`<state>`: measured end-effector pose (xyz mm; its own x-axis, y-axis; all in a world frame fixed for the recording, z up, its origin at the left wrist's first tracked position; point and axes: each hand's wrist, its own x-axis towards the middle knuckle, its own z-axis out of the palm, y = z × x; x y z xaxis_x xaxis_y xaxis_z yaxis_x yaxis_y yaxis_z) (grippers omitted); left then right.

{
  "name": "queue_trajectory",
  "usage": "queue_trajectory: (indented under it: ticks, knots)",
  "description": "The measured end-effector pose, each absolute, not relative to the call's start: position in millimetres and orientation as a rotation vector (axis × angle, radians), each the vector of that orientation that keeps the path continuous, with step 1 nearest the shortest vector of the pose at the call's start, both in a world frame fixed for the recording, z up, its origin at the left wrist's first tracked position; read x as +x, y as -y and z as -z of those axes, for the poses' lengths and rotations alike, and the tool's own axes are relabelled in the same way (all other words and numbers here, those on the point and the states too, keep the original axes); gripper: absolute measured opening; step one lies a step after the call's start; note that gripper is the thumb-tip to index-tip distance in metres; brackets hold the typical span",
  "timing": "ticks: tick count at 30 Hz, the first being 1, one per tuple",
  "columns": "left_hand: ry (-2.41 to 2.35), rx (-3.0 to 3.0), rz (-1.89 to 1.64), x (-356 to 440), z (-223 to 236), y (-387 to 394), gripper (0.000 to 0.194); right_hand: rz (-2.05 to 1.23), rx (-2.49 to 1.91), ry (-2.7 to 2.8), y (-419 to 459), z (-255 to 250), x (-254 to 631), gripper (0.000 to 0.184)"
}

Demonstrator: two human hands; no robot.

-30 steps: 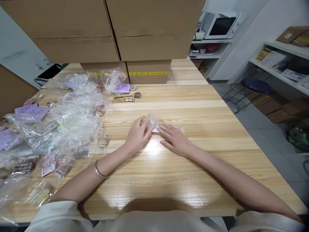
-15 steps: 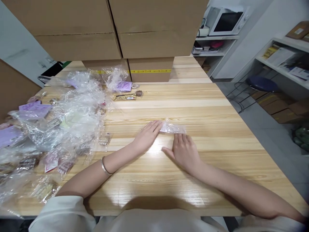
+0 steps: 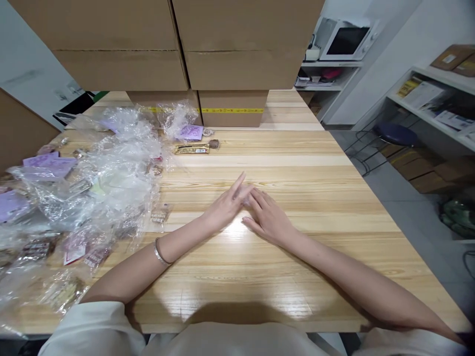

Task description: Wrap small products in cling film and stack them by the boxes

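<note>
A clear plastic bag (image 3: pixel 244 194), folded small and slightly blurred, lies on the wooden table (image 3: pixel 326 207) between my hands. My left hand (image 3: pixel 224 206) holds it at its left side, with one finger stretched up and away and the others bent at the plastic. From the right, the outstretched fingers of my right hand (image 3: pixel 267 215) lie over the bag, touching it and almost meeting the left fingers. The right thumb stands apart from those fingers. Most of the bag is hidden beneath both hands.
A heap of crumpled clear plastic bags (image 3: pixel 118 173) with small packets covers the table's left side. A gold-wrapped bar (image 3: pixel 192 149) and a purple card (image 3: pixel 191 132) lie at the back. Large cardboard boxes (image 3: pixel 237 64) stand behind. A stool (image 3: pixel 395 133) is beyond the right edge.
My right hand has moved left and up onto the plastic bag, towards my left hand. The bag, earlier stretched out to the right, is now folded short. One left finger has lifted.
</note>
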<state>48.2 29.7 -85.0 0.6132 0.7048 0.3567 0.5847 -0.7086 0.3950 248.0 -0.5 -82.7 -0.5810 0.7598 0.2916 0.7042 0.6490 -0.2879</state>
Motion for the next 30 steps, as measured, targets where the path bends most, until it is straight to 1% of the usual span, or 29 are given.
queue_trajectory:
  ticks: [1, 3, 5, 7, 9, 12, 14, 16, 17, 19, 22, 25, 28, 30]
  knots:
    - [-1.012, 2.633, -0.692, 47.6, 86.0, -30.3, 0.057, -0.166, -1.15, 2.505, -0.9, 81.6, 248.4, 0.064]
    - [-0.994, 2.656, -0.592, 45.6, 87.2, -32.4, 0.057, -0.113, -1.131, 2.525, -3.8, 81.1, 249.8, 0.065]
    - [-1.052, 2.601, -0.551, 43.0, 85.6, -34.4, 0.051, -0.077, -1.097, 2.5, -6.1, 82.8, 251.4, 0.066]
    - [-1.053, 2.492, -0.591, 40.5, 80.6, -35.2, 0.043, -0.038, -1.06, 2.457, -7.0, 83.8, 252.6, 0.065]
    - [-0.994, 2.323, -0.662, 39.0, 74.1, -34.2, 0.038, 0.02, -1.034, 2.428, -7.1, 81.8, 253.5, 0.058]
    - [-0.931, 2.011, -0.749, 38.6, 68.1, -32.5, 0.039, 0.057, -0.997, 2.455, -12.3, 74.2, 256.9, 0.037]
    - [-0.982, 1.845, -0.837, 38.1, 68.3, -33.8, 0.042, -0.054, -0.992, 2.446, -26.8, 70.0, 262.2, 0.029]
    - [-1.103, 1.768, -0.964, 35.6, 70.2, -37.7, 0.041, -0.272, -1.107, 2.241, -56.0, 68.4, 270.2, 0.025]
    - [-1.175, 1.767, -1.022, 33.5, 71.1, -40.2, 0.037, -0.379, -1.194, 2.065, -76.6, 68.3, 274.7, 0.025]
    - [-1.287, 1.815, -1.097, 28.5, 72.2, -44.7, 0.03, -0.611, -1.451, 1.488, -127.1, 68.5, 282.8, 0.025]
    - [-1.341, 1.892, -1.09, 22.5, 72.1, -47.5, 0.025, -0.672, -1.571, 1.217, -210.7, 67.5, 286.9, 0.022]
    - [-1.344, 1.956, -1.036, 21.1, 70.5, -46.0, 0.027, -0.752, -1.588, 1.097, -278.2, 67.5, 280.0, 0.029]
    - [-1.357, 2.11, -0.984, 20.9, 67.3, -44.9, 0.025, -0.761, -1.563, 1.063, -315.9, 73.3, 272.0, 0.038]
    - [-1.423, 2.254, -0.924, 18.9, 63.3, -45.4, 0.024, -0.737, -1.524, 1.061, -324.4, 80.4, 271.1, 0.038]
